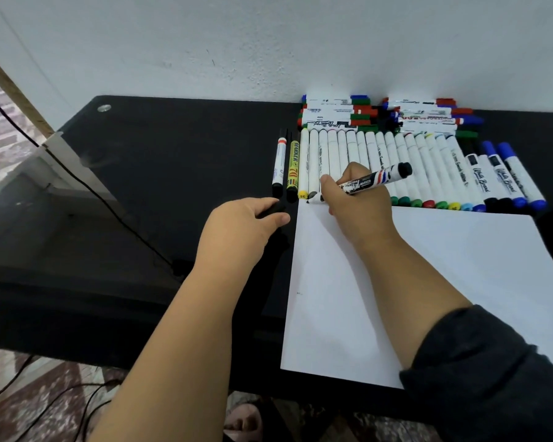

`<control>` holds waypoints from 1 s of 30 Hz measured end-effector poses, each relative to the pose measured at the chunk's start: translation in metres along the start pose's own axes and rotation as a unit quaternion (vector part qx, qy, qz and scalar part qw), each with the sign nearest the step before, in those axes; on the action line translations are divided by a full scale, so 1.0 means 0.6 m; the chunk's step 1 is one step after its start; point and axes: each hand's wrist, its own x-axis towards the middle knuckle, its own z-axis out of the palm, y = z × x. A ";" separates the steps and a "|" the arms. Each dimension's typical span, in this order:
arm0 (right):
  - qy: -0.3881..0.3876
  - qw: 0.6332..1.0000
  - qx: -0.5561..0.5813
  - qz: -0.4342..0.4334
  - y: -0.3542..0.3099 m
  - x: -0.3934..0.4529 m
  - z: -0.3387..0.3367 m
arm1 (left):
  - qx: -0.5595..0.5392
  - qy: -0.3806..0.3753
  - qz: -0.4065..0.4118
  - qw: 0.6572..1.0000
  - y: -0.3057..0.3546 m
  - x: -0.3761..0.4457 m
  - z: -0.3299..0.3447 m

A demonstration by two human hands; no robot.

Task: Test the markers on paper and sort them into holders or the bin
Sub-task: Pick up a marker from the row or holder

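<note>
Right hand (358, 199): grips 1 marker (375, 178), tip at the paper's (428, 282) far-left corner, barrel slanting up-right.
Left hand (246, 224): pinches its black cap (273, 209) (just left, over the worktop (173, 173)).

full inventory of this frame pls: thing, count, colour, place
black marker: 1, black with white label, uncapped, in right hand, tip at the paper's far left corner
black cap: 1, in left hand, over the table
paper: 1 sheet, white, near right of table
row of white markers: too many to count surely, mixed cap colours, beyond the paper
two markers: one white, one yellow, left of the row
whiteboard marker piles: 2, against the wall
table: 1, black
cable: 1, black, left
left hand: pinches the cap
right hand: grips the marker
</note>
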 end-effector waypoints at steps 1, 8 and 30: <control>-0.001 1.000 -0.001 0.000 0.000 0.000 0.000 | 0.005 -0.003 0.000 1.000 0.001 0.000 0.001; -0.013 0.999 -0.039 -0.007 -0.002 -0.002 0.004 | 0.007 0.009 0.000 1.000 -0.001 -0.001 -0.002; -0.003 1.000 -0.025 0.000 0.001 -0.003 0.000 | -0.021 0.010 0.021 1.000 -0.005 -0.008 -0.006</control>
